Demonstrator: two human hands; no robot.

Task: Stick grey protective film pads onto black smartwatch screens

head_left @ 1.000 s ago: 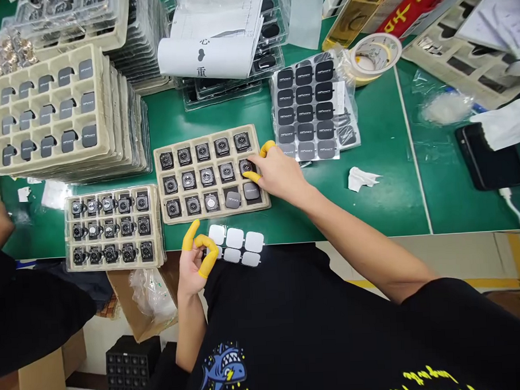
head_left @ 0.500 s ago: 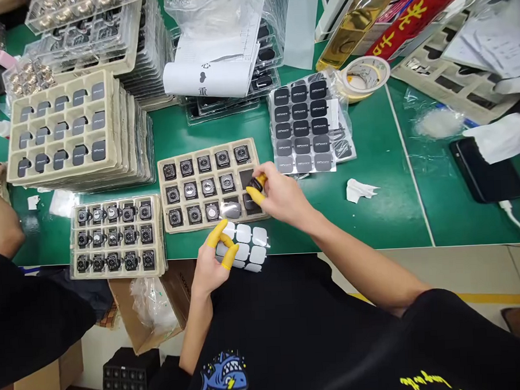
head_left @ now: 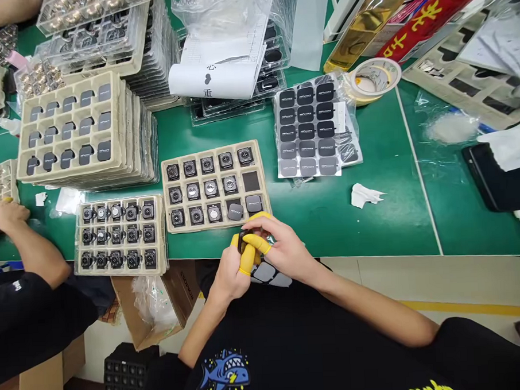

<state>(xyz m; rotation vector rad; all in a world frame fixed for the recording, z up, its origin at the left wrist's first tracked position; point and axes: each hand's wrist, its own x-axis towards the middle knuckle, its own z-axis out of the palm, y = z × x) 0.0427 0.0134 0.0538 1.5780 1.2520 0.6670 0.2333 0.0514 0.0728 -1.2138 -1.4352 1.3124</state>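
Over the table's front edge, my left hand (head_left: 232, 272) and my right hand (head_left: 283, 245) meet, both in yellow finger cots. Pinched between their fingertips is a small black watch body (head_left: 243, 239), largely hidden by the fingers. A sheet of white rounded-square stickers (head_left: 267, 273) shows below my right hand. Just beyond lies a beige tray (head_left: 265, 186) of black watch bodies, most with round sensor backs up. Two of its right-hand compartments show grey square faces (head_left: 254, 203), one tilted; the compartment (head_left: 251, 182) above holds no watch.
Left of the tray sits another watch tray (head_left: 163, 245), with stacked trays (head_left: 125, 126) behind. Sheets of dark square stickers (head_left: 306, 129), tape rolls (head_left: 373, 78), crumpled tissue (head_left: 366, 195) and a phone (head_left: 498, 176) lie rightward. A co-worker's arm (head_left: 38, 242) reaches in at left.
My right hand has drawn back from the tray with the watch body to meet my left hand. The compartment it left stands bare. The co-worker's arm at left has moved.
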